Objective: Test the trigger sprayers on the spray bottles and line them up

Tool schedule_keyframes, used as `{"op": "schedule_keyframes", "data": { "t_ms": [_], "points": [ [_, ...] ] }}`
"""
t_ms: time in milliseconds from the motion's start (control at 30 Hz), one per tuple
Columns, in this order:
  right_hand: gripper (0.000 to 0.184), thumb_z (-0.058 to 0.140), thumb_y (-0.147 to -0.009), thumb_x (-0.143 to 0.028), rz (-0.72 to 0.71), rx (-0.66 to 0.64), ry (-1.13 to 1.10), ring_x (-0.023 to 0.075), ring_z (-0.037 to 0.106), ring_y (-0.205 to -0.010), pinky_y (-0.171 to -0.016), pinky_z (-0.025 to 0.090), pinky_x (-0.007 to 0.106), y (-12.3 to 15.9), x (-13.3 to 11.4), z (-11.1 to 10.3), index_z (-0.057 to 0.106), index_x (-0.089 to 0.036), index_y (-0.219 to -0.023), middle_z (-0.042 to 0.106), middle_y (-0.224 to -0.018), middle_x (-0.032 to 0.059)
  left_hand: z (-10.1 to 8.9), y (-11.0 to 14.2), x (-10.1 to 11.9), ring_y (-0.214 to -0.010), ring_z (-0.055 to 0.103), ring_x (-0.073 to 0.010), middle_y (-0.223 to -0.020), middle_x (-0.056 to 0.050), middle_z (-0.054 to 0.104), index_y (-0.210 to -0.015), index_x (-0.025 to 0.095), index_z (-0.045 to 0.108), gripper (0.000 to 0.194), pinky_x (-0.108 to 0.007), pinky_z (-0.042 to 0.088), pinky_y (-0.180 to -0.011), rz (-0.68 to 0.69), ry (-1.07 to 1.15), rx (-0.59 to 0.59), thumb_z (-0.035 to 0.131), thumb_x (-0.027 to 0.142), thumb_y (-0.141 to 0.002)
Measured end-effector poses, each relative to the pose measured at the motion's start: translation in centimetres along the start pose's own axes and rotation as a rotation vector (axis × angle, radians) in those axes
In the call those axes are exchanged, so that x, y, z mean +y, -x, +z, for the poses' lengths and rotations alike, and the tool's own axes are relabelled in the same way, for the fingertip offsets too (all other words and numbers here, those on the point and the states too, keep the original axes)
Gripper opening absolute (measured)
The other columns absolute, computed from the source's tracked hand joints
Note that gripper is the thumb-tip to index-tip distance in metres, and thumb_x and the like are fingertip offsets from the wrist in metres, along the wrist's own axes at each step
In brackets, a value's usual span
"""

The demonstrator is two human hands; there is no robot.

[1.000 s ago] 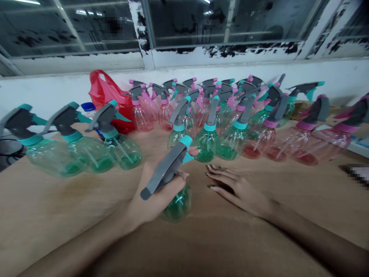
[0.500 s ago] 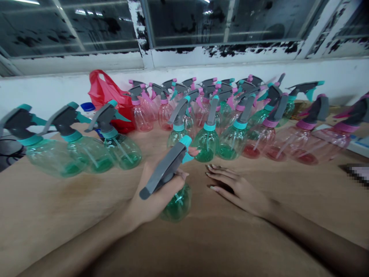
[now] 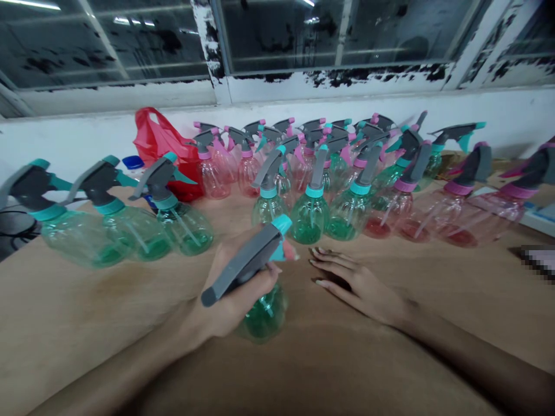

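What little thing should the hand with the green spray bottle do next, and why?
I think the left hand should gently squeeze the trigger. It grips the green spray bottle near the top, and one of its fingers is right by the trigger. The right hand, on the table, holds nothing and probably isn't needed.

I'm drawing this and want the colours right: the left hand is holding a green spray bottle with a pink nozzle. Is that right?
Not quite: the nozzle is turquoise, as the head view shows. The left hand is holding a green spray bottle.
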State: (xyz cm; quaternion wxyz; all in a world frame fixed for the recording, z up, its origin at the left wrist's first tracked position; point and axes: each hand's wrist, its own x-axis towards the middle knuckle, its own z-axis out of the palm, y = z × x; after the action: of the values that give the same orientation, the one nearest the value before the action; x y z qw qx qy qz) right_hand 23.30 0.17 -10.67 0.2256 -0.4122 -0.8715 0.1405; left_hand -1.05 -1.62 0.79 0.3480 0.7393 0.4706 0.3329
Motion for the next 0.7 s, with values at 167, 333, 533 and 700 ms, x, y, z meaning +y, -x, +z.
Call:
{"op": "schedule_keyframes", "data": {
  "t_ms": [167, 333, 533, 700],
  "points": [
    [0.041, 0.042, -0.091, -0.04, 0.007, -0.008, -0.003, 0.0199, 0.036, -0.129, -0.107, 0.032, 0.044, 0.0, -0.1, 0.0, 0.046, -0.024, -0.129, 0.046, -0.138, 0.0039, 0.7, 0.0, -0.3, -0.073, 0.063, -0.0193, -0.072, 0.0, 0.064, -0.078, 0.025, 0.067, 0.019, -0.035, 0.05, -0.076, 0.0, -0.041, 0.06, 0.049, 0.032, -0.08],
    [0.042, 0.041, -0.092, -0.04, 0.015, -0.012, -0.01, 0.0187, 0.035, -0.13, -0.108, 0.03, 0.043, 0.0, -0.4, -0.1, 0.045, -0.024, -0.131, 0.045, -0.138, 0.0042, 0.8, 0.1, -0.6, -0.069, 0.061, -0.0197, -0.067, 0.001, 0.062, -0.078, 0.026, 0.065, 0.017, -0.034, 0.05, -0.07, -0.015, -0.114, 0.12, 0.05, 0.033, -0.081],
    [0.043, 0.047, -0.089, -0.042, 0.004, 0.029, -0.028, 0.02, 0.038, -0.128, -0.106, 0.033, 0.044, 0.0, -0.6, -0.1, 0.046, -0.026, -0.129, 0.049, -0.135, 0.0046, 0.8, 0.1, -1.0, -0.067, 0.062, -0.0193, -0.07, 0.001, 0.064, -0.076, 0.026, 0.063, 0.016, -0.033, 0.049, -0.067, 0.004, -0.085, 0.119, 0.051, 0.034, -0.082],
    [0.051, 0.054, -0.084, -0.046, 0.015, 0.049, -0.096, 0.0196, 0.043, -0.124, -0.104, 0.036, 0.041, 0.2, -2.0, 0.2, 0.043, -0.025, -0.129, 0.049, -0.134, 0.0052, 0.9, 0.0, 0.0, -0.066, 0.063, -0.0204, -0.069, 0.001, 0.065, -0.073, 0.025, 0.057, 0.011, -0.032, 0.048, -0.06, -0.001, -0.117, 0.176, 0.05, 0.03, -0.08]
  ]
}}
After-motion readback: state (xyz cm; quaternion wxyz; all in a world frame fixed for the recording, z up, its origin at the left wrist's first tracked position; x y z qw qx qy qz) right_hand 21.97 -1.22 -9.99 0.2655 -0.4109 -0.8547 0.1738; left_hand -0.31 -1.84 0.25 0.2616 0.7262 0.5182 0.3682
